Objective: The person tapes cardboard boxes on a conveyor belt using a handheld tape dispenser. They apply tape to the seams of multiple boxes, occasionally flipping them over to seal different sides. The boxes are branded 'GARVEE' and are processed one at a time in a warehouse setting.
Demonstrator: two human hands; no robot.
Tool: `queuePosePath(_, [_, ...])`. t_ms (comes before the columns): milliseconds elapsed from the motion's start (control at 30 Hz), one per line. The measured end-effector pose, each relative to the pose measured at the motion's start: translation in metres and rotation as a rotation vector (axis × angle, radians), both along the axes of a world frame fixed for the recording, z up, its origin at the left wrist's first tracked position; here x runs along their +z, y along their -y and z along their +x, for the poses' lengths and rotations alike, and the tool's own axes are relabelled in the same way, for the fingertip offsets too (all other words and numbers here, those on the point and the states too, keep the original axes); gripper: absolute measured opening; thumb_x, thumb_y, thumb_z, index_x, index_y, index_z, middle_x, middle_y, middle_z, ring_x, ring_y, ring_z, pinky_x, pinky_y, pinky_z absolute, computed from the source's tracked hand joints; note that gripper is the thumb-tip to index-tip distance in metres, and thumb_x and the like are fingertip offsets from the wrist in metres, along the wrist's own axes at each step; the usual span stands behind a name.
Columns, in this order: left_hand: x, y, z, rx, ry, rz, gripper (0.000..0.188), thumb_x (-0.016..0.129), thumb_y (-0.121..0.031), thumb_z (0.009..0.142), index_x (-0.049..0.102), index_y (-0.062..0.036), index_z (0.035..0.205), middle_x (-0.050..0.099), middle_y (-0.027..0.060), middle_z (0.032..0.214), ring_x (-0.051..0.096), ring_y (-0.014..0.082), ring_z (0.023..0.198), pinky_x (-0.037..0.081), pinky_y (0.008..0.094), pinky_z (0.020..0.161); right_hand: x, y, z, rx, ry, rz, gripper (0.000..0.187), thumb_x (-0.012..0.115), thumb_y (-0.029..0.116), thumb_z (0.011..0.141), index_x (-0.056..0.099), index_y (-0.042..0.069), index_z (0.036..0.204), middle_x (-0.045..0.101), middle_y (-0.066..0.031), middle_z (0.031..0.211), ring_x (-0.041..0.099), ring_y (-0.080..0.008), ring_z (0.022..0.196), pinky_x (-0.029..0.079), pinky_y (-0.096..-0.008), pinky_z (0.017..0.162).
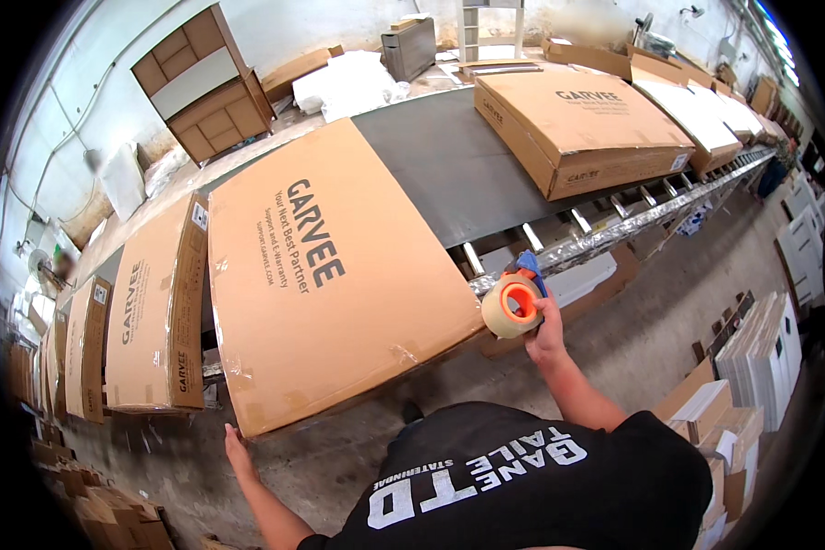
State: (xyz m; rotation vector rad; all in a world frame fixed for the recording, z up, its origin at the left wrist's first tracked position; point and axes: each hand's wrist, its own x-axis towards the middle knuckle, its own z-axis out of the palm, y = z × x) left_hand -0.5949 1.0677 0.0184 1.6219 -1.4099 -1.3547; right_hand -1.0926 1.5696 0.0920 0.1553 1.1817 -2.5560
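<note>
My left hand (238, 454), fingers extended, sits at the large cardboard carton's (339, 275) near-left corner; I can't tell whether it presses. My right hand (546, 332) grips a tape dispenser (499, 314) at the near-right corner. I judge this the sealing step; next calls for steadying the carton and aligning tape. Beyond, 1 closed carton (582, 119) shares the conveyor belt (422, 151).

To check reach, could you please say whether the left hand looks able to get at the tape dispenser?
Probably yes: the left hand looks empty, and nothing seems to block its way along the near edge of the large carton to the tape dispenser in the right hand.
</note>
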Motion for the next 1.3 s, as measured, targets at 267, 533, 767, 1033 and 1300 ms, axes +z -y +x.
queuePosePath(267, [-0.013, 0.004, -0.064, -0.088, -0.649, 0.496, 0.065, 0.044, -0.070, 0.098, 0.061, -0.0208, 0.137, 0.070, -0.0030, 0.122, 0.070, 0.0189, 0.102, 0.056, 0.0329, 0.067, -0.024, 0.048, -0.015, -0.004, -0.118, 0.145, 0.061, 0.051, 0.017, 0.084, 0.049, 0.001, 0.143, 0.063, -0.0118, 0.131, 0.064, -0.0230, 0.119, 0.052, -0.0350, 0.103])
queuePosePath(533, [-0.008, -0.151, -0.101, -0.070, -0.874, 0.381, 0.070, 0.032, -0.065, 0.104, 0.049, -0.0148, 0.150, 0.054, 0.0042, 0.151, 0.051, 0.0283, 0.137, 0.043, 0.0464, 0.112, -0.026, 0.065, -0.137, -0.110, -0.355, 0.232, 0.055, 0.048, 0.006, 0.090, 0.045, -0.002, 0.144, 0.060, -0.0139, 0.131, 0.060, -0.0251, 0.120, 0.046, -0.0378, 0.108])
queuePosePath(767, [-0.008, -0.336, -0.307, 0.262, -0.826, 0.359, 0.069, 0.034, -0.061, 0.103, 0.047, -0.0127, 0.150, 0.054, 0.0056, 0.150, 0.051, 0.0276, 0.137, 0.040, 0.0456, 0.113, -0.032, 0.085, -0.331, -0.099, -0.266, -0.072, 0.045, 0.057, 0.022, 0.093, 0.055, 0.006, 0.135, 0.063, -0.0084, 0.128, 0.063, -0.0230, 0.116, 0.049, -0.0378, 0.102])
queuePosePath(1033, [-0.021, -0.426, -0.615, 0.029, -0.599, 0.658, 0.088, 0.017, -0.076, 0.102, 0.023, -0.0137, 0.164, 0.035, 0.0070, 0.165, 0.034, 0.0285, 0.151, 0.033, 0.0469, 0.120, -0.024, -0.076, -0.198, 0.139, -0.135, 0.040, 0.051, 0.056, 0.027, 0.093, 0.053, 0.006, 0.140, 0.064, -0.0104, 0.131, 0.064, -0.0262, 0.120, 0.052, -0.0428, 0.103])
queuePosePath(1300, [0.228, -0.238, -0.543, -1.854, -0.460, -0.432, 0.046, 0.066, -0.027, 0.101, 0.059, -0.0072, 0.143, 0.064, 0.0167, 0.138, 0.063, 0.0257, 0.124, 0.050, 0.0387, 0.102, -0.003, -0.136, -0.114, -0.002, -0.061, 0.103, 0.062, 0.053, 0.021, 0.088, 0.045, 0.003, 0.147, 0.060, -0.0148, 0.139, 0.060, -0.0297, 0.127, 0.049, -0.0437, 0.110])
